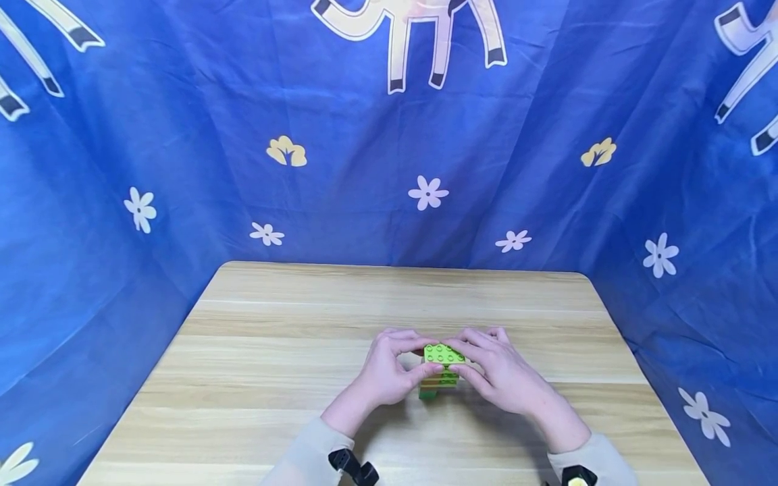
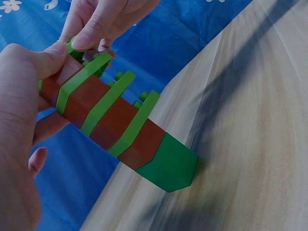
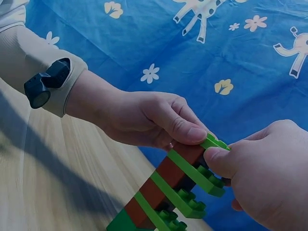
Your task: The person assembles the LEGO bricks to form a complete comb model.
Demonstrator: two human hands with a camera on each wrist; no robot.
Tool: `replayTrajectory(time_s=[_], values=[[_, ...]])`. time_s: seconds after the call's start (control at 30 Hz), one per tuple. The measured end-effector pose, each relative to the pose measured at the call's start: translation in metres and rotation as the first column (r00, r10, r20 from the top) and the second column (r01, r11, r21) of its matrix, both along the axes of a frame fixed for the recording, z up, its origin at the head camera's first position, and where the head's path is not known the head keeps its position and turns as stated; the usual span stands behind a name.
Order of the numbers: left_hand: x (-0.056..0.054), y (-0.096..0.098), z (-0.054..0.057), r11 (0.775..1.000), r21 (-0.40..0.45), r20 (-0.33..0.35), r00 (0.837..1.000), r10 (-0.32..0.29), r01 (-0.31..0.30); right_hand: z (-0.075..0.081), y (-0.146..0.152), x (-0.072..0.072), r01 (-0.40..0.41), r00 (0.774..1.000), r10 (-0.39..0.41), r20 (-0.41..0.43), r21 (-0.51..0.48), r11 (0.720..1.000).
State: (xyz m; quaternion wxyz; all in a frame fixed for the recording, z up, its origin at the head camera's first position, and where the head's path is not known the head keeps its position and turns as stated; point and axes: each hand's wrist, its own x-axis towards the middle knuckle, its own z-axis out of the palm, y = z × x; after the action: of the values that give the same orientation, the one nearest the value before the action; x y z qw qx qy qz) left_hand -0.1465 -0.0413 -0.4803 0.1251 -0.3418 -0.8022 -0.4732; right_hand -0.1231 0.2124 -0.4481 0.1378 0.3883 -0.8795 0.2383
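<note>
A tower of toy building bricks [image 2: 114,126] rises from a dark green brick [image 2: 168,163] at the bottom. Brown bricks alternate above it with light green plates, whose studded ends jut out on one side. The base is right at the tabletop. My left hand [image 1: 389,370] holds the tower's upper end between thumb and fingers, around the topmost brown brick [image 3: 188,153]. From the other side, my right hand [image 1: 504,374] pinches the studded light green top plate [image 1: 439,354]. Both thumbs lie close together along the near edge of that plate.
The tower stands over a light wood-grain table [image 1: 292,331] with rounded far corners. A blue cloth [image 1: 352,202] printed with flowers and animals hangs behind it and along both sides. Black wrist devices [image 1: 352,467] are worn at the light sleeves.
</note>
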Motion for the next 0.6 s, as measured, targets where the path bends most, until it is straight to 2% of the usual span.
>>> replayTrajectory(time_s=[0.6], values=[[-0.0005,-0.0003,0.0008,1.0,0.011,0.001,1.0,-0.012,0.012,-0.0039,0.0019,-0.0002,-0.003,0.999,0.005,0.036,-0.035,0.999]])
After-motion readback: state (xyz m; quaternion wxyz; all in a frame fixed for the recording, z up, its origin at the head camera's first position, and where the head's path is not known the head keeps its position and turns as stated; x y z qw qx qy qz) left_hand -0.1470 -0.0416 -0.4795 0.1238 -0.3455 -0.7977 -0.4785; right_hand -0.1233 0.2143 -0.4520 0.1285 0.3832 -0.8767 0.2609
